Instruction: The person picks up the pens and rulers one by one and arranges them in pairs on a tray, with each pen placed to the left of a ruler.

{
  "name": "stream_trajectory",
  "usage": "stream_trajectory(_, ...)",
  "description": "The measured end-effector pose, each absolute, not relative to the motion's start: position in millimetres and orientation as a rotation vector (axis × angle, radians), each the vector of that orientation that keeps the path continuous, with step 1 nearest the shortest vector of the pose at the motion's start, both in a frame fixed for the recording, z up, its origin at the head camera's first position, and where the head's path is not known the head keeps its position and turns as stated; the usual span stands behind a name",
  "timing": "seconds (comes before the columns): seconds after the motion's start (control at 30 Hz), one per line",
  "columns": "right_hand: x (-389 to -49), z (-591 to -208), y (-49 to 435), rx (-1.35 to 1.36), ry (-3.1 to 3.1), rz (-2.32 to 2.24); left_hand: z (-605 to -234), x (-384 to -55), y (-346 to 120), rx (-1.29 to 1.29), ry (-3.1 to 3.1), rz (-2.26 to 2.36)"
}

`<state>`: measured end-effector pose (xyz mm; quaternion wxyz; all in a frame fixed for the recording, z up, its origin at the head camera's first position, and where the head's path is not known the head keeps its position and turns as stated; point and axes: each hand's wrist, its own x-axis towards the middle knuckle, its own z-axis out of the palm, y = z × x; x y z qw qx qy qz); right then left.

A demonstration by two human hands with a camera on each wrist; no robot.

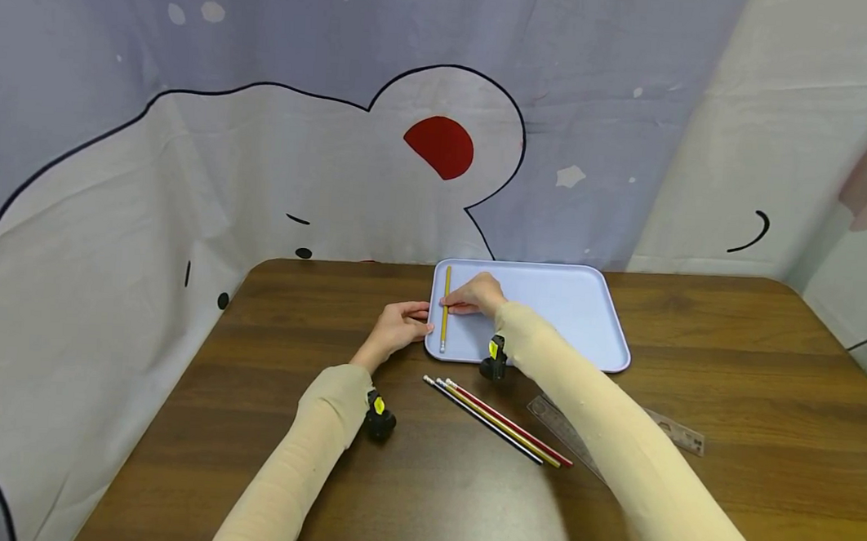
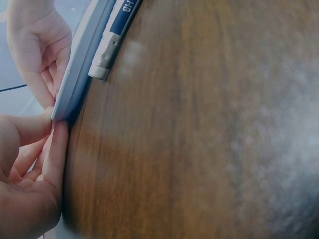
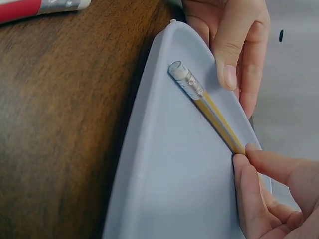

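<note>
A pale blue tray lies at the back of the wooden table. Along its left side, inside the rim, a yellow pencil lies lengthwise with its white eraser toward the near side. My right hand reaches over the tray and pinches this pencil between thumb and fingers near its middle. On the tray's left edge is my left hand, gripping the rim. In the right wrist view its thumb lies over the rim and its other fingers are on the outer side.
In front of the tray lie a dark pencil, another yellow pencil and a red pencil, side by side at a slant. A clear ruler shows beyond my right sleeve, with clear plastic on the near side too. A patterned curtain hangs behind the table.
</note>
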<state>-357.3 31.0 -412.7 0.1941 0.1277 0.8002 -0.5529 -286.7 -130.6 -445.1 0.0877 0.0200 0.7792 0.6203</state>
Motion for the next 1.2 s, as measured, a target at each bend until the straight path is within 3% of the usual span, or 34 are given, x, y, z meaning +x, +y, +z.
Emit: stream_trajectory(1.2, -348.1, -404.9, 31.5, 0.267, 2.169, -1.626, -449.1, -289.8, -133.0, 0.062, 2.308, 1.858)
